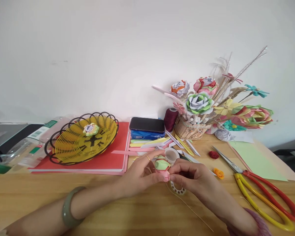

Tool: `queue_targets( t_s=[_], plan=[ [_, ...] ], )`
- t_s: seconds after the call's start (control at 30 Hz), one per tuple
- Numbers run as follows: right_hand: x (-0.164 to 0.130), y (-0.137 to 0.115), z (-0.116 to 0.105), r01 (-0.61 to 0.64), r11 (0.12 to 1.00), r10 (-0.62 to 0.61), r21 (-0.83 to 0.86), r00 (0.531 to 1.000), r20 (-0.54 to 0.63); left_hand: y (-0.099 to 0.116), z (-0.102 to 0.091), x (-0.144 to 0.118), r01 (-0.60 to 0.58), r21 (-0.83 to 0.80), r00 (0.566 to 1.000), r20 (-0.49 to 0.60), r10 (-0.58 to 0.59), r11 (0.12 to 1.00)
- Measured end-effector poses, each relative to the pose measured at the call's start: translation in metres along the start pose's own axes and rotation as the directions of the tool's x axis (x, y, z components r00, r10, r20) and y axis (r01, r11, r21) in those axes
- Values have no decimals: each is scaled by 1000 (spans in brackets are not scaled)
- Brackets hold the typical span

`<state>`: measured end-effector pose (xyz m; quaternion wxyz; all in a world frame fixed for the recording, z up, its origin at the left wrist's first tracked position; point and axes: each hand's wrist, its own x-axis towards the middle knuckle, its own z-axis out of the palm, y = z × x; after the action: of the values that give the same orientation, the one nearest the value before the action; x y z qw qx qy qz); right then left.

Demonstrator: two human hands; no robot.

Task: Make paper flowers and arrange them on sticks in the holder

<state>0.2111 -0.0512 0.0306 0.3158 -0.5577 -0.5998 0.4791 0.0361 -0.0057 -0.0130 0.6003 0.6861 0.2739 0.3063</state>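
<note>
Between my two hands is a small folded paper flower (162, 165), pale green on top and pink below, with thin red edging. My left hand (142, 172) is closed round its left side, fingers behind and thumb in front. My right hand (193, 175) pinches at the flower's right edge with thumb and forefinger; whether they grip paper or thread is hidden. A thin pale thread (189, 208) trails from beneath the flower across the wooden table (108, 203). Just behind and below my fingers lie a roll of tape (172, 154) and a white ring with dark holes (178, 190).
Scissors (241, 170) with red and yellow handles lie open at right, near red and orange thread bits. A yellow woven basket (76, 144) holding one paper flower sits left on red paper (123, 141). Behind are paper strips (149, 142), a phone (147, 124) and a flower arrangement (191, 127).
</note>
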Motion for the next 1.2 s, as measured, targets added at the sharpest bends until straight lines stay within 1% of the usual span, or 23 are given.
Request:
queue_targets(
  t_s=[0.07, 0.13, 0.3, 0.57, 0.7, 0.8, 0.97, 1.2],
  plan=[
    [0, 0, 1, 19, 999, -20, -27, 1000, -8, -3, 1, 0, 28, -109, 1000, 12, -26, 994],
    [0, 2, 1, 44, 997, -45, -55, 999, -13, -4, 2, 0, 39, -142, 999, 2, -39, 989],
    [1, 6, 2, 132, 981, -138, -142, 990, -28, -1, 1, -2, 13, -61, 998, -56, -16, 998],
    [2, 10, 4, 222, 938, -242, -266, 969, -45, -2, 3, -1, 13, -74, 996, -90, -19, 997],
    [0, 10, 3, 257, 923, -270, -287, 963, -6, -4, 2, 0, -1, -81, 995, -96, -7, 997],
    [-1, 8, 2, 287, 910, -291, -299, 956, 31, -5, 2, 0, 15, -109, 994, -108, -27, 994],
    [2, 10, 2, 295, 905, -307, -307, 952, 9, -5, 2, 0, 11, -111, 994, -104, -23, 994],
    [2, 13, 5, 241, 913, -267, -328, 963, -36, -4, 3, -1, 11, -146, 997, -79, -22, 989]
  ],
)
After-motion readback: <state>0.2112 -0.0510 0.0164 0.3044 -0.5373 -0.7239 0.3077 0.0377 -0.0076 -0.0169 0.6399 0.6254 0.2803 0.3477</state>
